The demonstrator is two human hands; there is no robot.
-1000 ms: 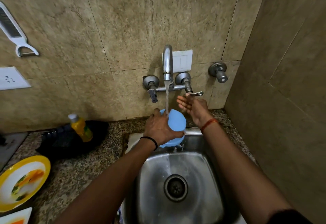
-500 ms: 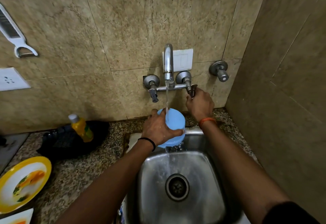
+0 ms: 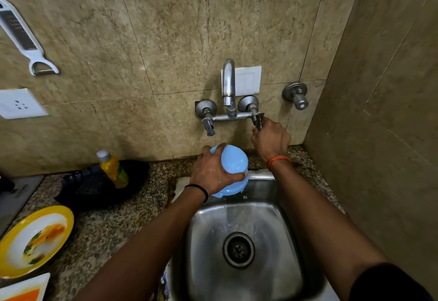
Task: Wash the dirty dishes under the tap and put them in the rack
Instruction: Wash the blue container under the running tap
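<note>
My left hand point(image 3: 213, 172) grips a light blue bowl point(image 3: 233, 165), held bottom-up and dripping over the back edge of the steel sink point(image 3: 291, 248). My right hand point(image 3: 270, 139) is curled round the right tap handle point(image 3: 258, 118) of the wall tap point(image 3: 228, 87). No water runs from the spout. A dirty yellow-rimmed plate point(image 3: 33, 239) lies on the granite counter at the far left, with a white plate's corner point(image 3: 23, 289) below it. No rack is in view.
A yellow soap bottle point(image 3: 113, 169) stands on a black pan point(image 3: 99, 187) left of the sink. A peeler point(image 3: 23, 37) hangs on the wall above a socket point(image 3: 20, 104). A second valve point(image 3: 296, 94) juts from the wall; a side wall closes the right.
The water stream has stopped. My right hand moved from open under the tap onto the right handle and turned it. The bowl stays in my left hand.
</note>
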